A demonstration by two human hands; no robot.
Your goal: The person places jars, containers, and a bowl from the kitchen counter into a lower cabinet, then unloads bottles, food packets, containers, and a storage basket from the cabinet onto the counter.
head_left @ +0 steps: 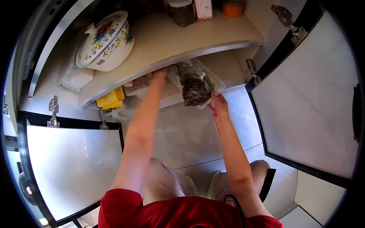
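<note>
A clear plastic container (pixel 216 82) juts out at a tilt from the lower cabinet level. In it lies a bag of dark, dried, shredded-looking stuff (pixel 195 89), its clear plastic crumpled toward the back. My right hand (pixel 219 106) is closed on the container's near right corner, thumb and fingers pinching the rim. At the container's far left side is my left hand (pixel 161 73), reaching in under the upper shelf's edge. Its fingers are mostly hidden and slightly blurred, so whether they grip the container's edge is unclear.
The upper shelf (pixel 167 47) holds a lidded floral enamel pot (pixel 108 43), a dark-filled jar (pixel 181 13) and an orange-filled container (pixel 232 8). A yellow item (pixel 110 98) sits at lower left. Open doors flank me, left (pixel 72 163) and right (pixel 308 95).
</note>
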